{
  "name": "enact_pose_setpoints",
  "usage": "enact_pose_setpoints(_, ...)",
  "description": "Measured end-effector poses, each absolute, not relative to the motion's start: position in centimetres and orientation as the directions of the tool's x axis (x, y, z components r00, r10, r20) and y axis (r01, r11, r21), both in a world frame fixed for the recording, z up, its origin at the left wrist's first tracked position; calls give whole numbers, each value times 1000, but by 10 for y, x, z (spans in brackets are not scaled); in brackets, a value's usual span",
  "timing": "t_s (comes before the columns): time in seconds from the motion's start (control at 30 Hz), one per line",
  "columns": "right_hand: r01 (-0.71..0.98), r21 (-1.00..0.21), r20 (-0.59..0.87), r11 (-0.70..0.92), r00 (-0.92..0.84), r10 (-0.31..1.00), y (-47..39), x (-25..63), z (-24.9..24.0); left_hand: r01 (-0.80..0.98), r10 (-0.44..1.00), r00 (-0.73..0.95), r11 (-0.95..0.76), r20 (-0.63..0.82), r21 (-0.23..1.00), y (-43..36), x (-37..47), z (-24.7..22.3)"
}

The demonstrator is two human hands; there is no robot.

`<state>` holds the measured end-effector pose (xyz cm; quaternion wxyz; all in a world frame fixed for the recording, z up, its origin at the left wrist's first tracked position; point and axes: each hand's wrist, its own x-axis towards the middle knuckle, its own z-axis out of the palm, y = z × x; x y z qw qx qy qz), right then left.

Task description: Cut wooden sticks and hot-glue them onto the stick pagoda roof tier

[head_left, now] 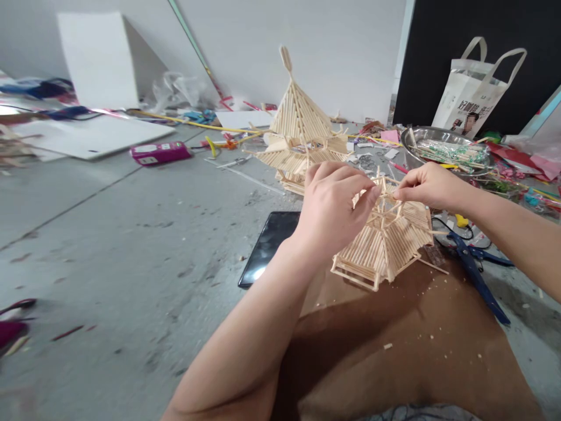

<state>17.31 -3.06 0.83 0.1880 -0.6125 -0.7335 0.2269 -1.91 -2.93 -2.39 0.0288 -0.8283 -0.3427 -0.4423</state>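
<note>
A roof-shaped model of thin wooden sticks (366,248) rests on a brown board in front of me, with a small open stick frame on top. My left hand (335,202) reaches to the left side of that frame, thumb and fingertips pinched at a thin wooden stick (387,197). From the right, my right hand (427,186) pinches at the same upper frame with thumb and forefinger. The fingers partly hide the exact grip points. Just behind stands a taller stick pagoda (300,114) with a pointed roof.
A dark tablet-like slab (267,251) lies left of the brown board (421,345). Blue-handled cutters (477,278) lie to the right. Behind are a metal bowl (407,155) of sticks and a white bag (467,96). A purple box (160,153) lies on the grey floor at left.
</note>
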Motion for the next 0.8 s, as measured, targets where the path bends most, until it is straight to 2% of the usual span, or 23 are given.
enact_pose_setpoints(0.23,830,-542,-12,132,-165,986,-33,171,13,596,542,377,-763,751,250,-30,-19,-23)
enact_pose_setpoints(0.5,786,-596,8,161,-195,981,-31,175,7,588,527,370,-770,765,246,-32,-19,-22)
enact_pose_setpoints(0.63,654,-708,173,266,-205,963,-38,175,3,533,530,290,-781,797,325,-44,-17,-13)
enact_pose_setpoints(0.73,499,-797,329,341,-116,937,-56,174,0,461,551,169,-777,817,429,-60,-11,-4)
enact_pose_setpoints(0.8,389,-845,381,368,-46,923,-72,174,-4,386,575,123,-778,809,495,-72,-5,0)
